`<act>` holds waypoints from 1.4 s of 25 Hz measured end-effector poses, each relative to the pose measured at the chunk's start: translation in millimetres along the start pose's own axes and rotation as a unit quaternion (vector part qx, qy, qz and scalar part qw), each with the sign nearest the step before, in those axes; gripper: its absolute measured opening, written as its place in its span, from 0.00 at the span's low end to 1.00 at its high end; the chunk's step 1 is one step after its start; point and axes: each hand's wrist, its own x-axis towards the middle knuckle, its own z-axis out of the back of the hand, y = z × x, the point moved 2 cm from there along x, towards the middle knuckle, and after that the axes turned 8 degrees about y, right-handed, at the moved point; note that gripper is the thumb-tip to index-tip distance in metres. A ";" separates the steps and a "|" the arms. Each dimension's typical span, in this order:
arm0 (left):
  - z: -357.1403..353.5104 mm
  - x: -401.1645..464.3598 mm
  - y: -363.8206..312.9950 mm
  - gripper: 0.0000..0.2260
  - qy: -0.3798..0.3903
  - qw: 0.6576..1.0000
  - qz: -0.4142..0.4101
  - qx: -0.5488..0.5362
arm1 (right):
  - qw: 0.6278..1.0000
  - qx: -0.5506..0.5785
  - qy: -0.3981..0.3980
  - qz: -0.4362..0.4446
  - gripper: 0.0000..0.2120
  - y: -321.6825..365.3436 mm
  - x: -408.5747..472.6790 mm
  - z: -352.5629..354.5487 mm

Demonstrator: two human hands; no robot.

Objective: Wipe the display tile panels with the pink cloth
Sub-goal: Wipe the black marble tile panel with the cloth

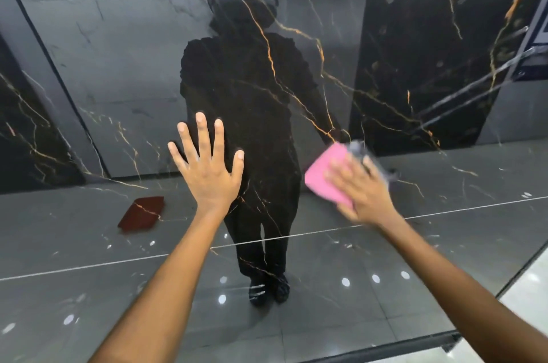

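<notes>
Pink and folded into a pad, the cloth [324,174] lies flat against the glossy black marble-look tile panel [296,66], at about four o'clock from the middle of the view. The right hand [360,190] presses on it from the lower right, fingers spread over the pad rather than curled round it; this hand is motion-blurred, so the exact lie of its fingertips cannot be told. At about seven o'clock from the cloth, well apart from it, the left hand [207,167] rests flat on the same panel with all five fingers straight and splayed, holding nothing. The panel carries orange and white veins and mirrors a dark standing figure [252,113] between the two hands. A dark red rectangular shape [142,213] shows at nine o'clock from the left wrist. At five o'clock, a pale floor [527,294] edges the panel.
</notes>
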 end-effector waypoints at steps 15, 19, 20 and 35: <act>2.1 0.5 0.0 0.25 -0.003 1.000 0.012 -0.016 | 0.954 0.080 -0.034 -0.286 0.34 -69.7 -50.0 2.6; 3.9 -3.9 0.8 0.25 0.001 1.000 0.018 -0.003 | 0.960 0.088 0.008 -0.267 0.41 28.9 -47.4 -34.7; 7.3 -2.7 1.0 0.25 0.005 0.999 0.035 -0.016 | 0.993 0.036 0.050 -0.104 0.41 52.0 -50.4 -42.9; -28.8 -11.4 -114.9 0.25 -0.007 0.998 0.059 -0.029 | 0.984 0.011 -0.007 0.176 0.34 -46.8 -25.7 -6.0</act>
